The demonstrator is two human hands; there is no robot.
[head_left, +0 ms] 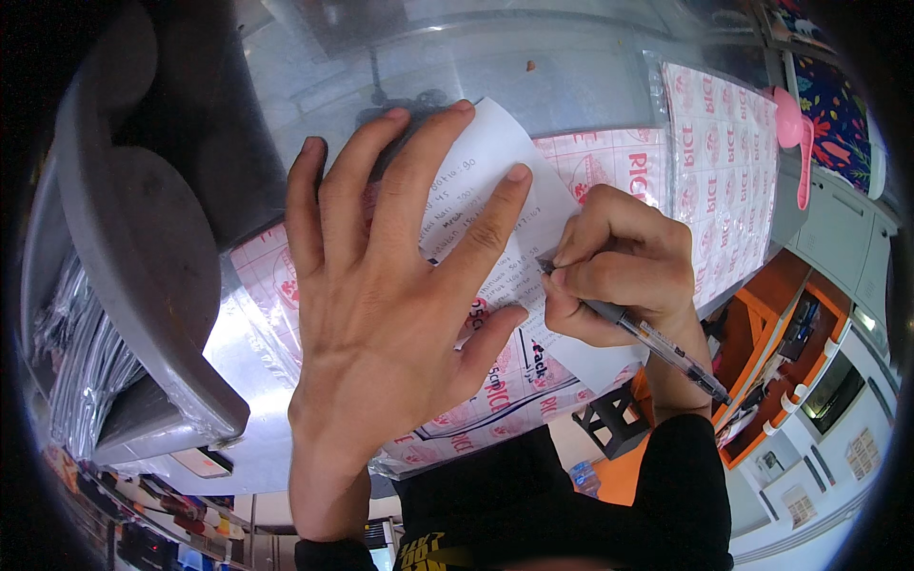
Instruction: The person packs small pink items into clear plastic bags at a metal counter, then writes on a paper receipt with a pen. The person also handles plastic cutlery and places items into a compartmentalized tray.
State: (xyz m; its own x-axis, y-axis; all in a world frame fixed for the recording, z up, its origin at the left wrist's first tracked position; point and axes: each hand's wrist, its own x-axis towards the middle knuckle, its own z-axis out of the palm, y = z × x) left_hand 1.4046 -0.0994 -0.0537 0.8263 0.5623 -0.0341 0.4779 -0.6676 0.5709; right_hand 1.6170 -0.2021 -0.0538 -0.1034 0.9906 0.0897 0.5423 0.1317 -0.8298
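A white sheet of paper (500,143) with handwritten lines lies tilted over printed wrapping packs (493,421) on the table. My left hand (400,285) rests on it palm down with fingers spread, the index fingertip and thumb on the sheet. Between the fingers and thumb of my right hand (621,271) is a clear-barrelled pen (664,346), its tip at the handwriting near the sheet's middle. Part of the writing is hidden under my left hand.
Another printed pack (721,178) in clear plastic lies at the right, beside a pink plastic scoop (789,121). A grey bin (143,235) with clear plastic bags (93,364) stands at the left. A small brown crumb (530,66) is on the metallic tabletop (585,86).
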